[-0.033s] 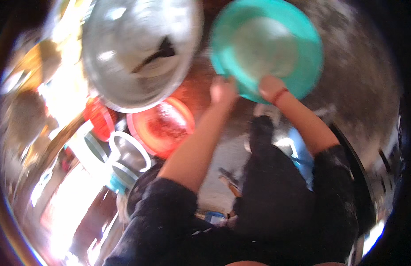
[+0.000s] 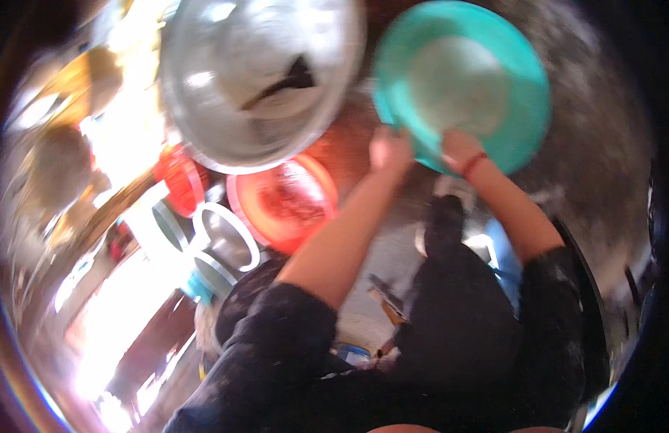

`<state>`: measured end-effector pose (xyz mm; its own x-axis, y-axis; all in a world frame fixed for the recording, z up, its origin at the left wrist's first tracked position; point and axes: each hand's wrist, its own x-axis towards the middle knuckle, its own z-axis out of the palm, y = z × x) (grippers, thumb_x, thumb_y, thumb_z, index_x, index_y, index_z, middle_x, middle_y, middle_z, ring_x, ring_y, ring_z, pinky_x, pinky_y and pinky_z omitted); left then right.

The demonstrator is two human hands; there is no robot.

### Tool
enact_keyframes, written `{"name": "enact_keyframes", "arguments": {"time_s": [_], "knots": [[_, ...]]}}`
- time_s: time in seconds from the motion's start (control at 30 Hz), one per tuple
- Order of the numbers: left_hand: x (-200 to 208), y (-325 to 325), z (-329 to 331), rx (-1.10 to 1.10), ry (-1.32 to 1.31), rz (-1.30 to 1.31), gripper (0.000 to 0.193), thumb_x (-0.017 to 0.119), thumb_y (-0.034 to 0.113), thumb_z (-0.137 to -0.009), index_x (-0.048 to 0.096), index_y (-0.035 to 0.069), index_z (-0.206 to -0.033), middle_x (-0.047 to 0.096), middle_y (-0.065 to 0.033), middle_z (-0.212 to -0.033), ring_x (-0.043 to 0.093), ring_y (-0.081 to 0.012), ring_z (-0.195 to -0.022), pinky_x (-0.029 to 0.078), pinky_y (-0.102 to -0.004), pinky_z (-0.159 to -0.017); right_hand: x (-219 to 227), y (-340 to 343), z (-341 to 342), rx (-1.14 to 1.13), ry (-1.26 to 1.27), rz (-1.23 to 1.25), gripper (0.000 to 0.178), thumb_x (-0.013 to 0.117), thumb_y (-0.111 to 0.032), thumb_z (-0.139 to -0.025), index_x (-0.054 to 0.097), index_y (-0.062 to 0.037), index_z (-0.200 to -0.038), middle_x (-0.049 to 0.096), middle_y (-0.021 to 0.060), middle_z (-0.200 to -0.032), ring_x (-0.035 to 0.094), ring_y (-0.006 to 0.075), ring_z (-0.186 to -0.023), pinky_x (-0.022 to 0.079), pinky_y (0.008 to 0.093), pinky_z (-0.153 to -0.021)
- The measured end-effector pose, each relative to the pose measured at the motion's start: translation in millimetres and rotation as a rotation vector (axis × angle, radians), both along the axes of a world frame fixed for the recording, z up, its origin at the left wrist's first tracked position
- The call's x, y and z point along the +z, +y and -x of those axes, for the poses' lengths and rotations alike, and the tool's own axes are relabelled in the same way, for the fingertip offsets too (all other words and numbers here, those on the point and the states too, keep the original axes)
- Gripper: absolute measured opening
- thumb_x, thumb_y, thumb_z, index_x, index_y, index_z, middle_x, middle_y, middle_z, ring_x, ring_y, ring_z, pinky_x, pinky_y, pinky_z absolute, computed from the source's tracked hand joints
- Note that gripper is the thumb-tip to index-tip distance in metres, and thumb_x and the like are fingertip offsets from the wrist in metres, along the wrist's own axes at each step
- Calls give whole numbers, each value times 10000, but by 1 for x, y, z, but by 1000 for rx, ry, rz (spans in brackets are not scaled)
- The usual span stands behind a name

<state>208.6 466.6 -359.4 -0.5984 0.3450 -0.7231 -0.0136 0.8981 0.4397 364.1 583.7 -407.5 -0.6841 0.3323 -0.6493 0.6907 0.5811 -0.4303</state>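
Nearest, the person's dark-clothed legs (image 2: pixel 468 303) stand on the floor (image 2: pixel 590 155), with a blue object (image 2: pixel 509 278) just right of them, too hidden to identify. On the left, a white-rimmed pail (image 2: pixel 230 238) lies open toward the camera, a red container (image 2: pixel 179 184) behind it. A little farther, an orange tub (image 2: pixel 321 173) shows a mottled reddish interior, blurred.

Both hands are at the teal basin (image 2: pixel 533 97), far and right of centre. The left hand (image 2: pixel 392 149) looks closed over its near-left rim. The right hand (image 2: pixel 462 150), a red band (image 2: pixel 474 164) at its wrist, reaches over the near rim; its fingers are blurred, so I cannot tell whether they grip. A pale area fills the basin's middle, either contents or bare bottom.

Far left, a large silver basin (image 2: pixel 197 108) holds a dark tool (image 2: pixel 300 75), touched by neither hand.

Handling of the teal basin appears under way, since neither hand is clear of it; how much is done and how much is left cannot be told from here.
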Motion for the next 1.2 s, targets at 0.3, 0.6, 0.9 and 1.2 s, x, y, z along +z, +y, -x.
{"name": "enact_keyframes", "arguments": {"time_s": [0.3, 0.6, 0.9, 1.2], "knots": [[-31, -8, -2, 117, -40, -90, 381, 639, 276, -1007, 555, -60, -1166, 680, -256, -1093, 732, -375, -934, 635, -475, -705, -83, 53, 89, 402, 730, -595, 287, 541, -107, -944, 678, -16, -1179, 615, 152, -1385, 573, 363, -1287, 517, 471, -1013], [-47, -13, -6, 155, -38, -120, 362, 645, 258, -1007, 546, -44, -1181, 674, -215, -1089, 743, -334, -889, 663, -439, -613, -85, 170, 13, -8, 117, -687, 325, 514, -103, -974, 608, -68, -1283, 587, 154, -1384, 588, 373, -1223, 521, 497, -985], [-40, -10, -6, 184, -54, -93, 371, 645, 264, -1007, 548, -46, -1186, 666, -205, -1073, 741, -317, -882, 661, -447, -635, -97, 77, -54, -514, 67, -372, 373, 522, -236, -1045, 613, -32, -1344, 642, 217, -1323, 657, 395, -1150, 523, 499, -997], [-36, -8, -2, 114, -48, -65, 383, 651, 282, -1013, 547, -47, -1180, 668, -208, -1081, 740, -318, -872, 661, -443, -632, -80, 8, 37, 72, 133, -83, 281, 557, -142, -982, 689, -10, -1191, 655, 217, -1329, 599, 396, -1262, 496, 486, -1051]]}}
